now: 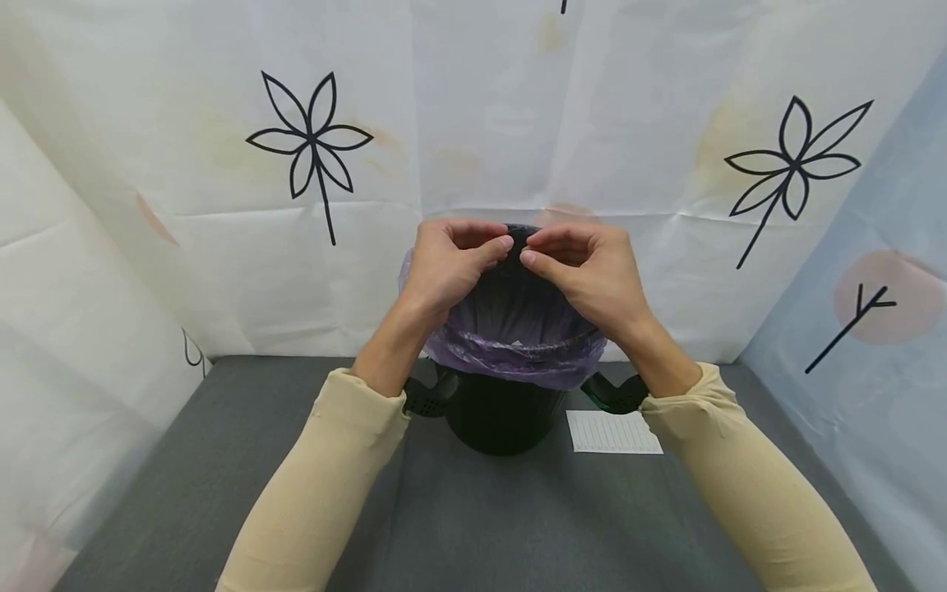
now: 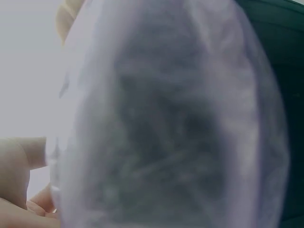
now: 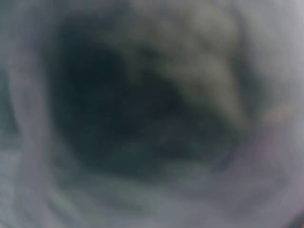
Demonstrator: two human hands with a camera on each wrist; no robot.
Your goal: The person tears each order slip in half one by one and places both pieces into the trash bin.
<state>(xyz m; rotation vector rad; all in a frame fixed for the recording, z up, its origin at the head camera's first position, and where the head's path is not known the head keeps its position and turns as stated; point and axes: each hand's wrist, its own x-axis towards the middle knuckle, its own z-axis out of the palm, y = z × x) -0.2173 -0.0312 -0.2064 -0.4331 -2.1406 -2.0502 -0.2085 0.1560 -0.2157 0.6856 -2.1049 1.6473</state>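
Note:
A black bin [image 1: 505, 423] stands upright, with a thin purple bin bag [image 1: 510, 358] lining it and folded down over its rim. My left hand [image 1: 455, 263] reaches to the far rim and pinches the bag's edge between thumb and fingers. Opposite it, my right hand [image 1: 595, 267] does the same, the fingertips of both only a small gap apart. In the left wrist view, the bag [image 2: 247, 118] covers most of the picture, with part of the left hand [image 2: 16, 199] at the lower left. Blurred bag film [image 3: 28, 95] surrounds a dark middle in the right wrist view.
A white lined sheet of paper [image 1: 616, 432] lies on the grey table [image 1: 473, 526], to the right of the bin. Close behind the bin hangs a white cloth [image 1: 355, 279] with flower drawings, and more cloth closes in both sides.

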